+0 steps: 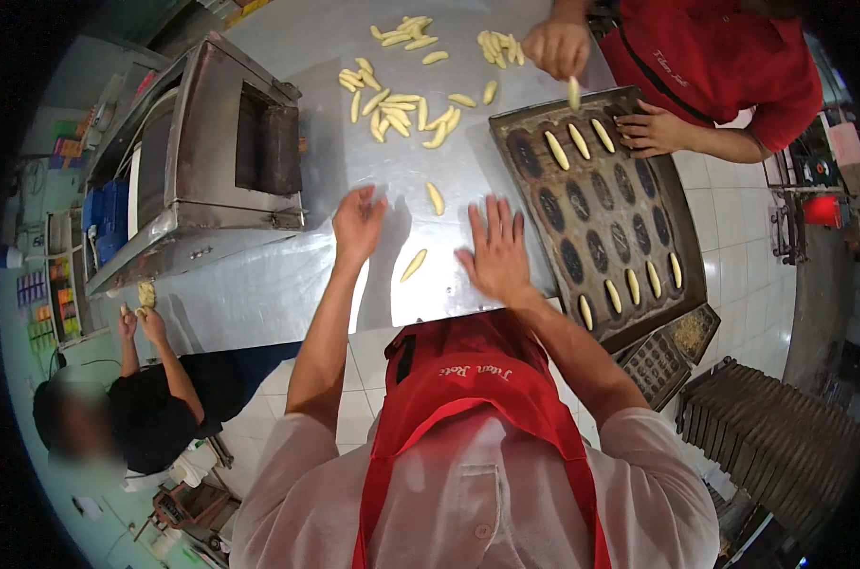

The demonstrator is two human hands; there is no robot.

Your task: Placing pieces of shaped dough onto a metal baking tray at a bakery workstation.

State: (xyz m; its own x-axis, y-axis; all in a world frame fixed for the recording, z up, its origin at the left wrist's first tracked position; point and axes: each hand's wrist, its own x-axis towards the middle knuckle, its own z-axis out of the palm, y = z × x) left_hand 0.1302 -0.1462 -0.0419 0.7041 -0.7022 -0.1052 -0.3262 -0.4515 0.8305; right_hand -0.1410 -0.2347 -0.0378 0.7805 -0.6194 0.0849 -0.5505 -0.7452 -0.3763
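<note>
On the steel table (326,57), my left hand (358,223) is held with fingers loosely bent and apart, empty. My right hand (494,248) lies palm down with fingers spread, just left of a dark baking tray (662,275). One pale dough stick (413,264) sits between my hands, with another (436,198) a little farther up. Several more dough pieces (402,109) are scattered across the back of the table. The tray has oval dark hollows, with several dough sticks (654,280) in its near and far rows.
A co-worker in red (705,57) holds a dough piece (573,91) above the tray. A steel machine (212,142) stands left; another person (155,408) handles dough below it. More trays (653,375) and a metal rack (762,436) are at lower right.
</note>
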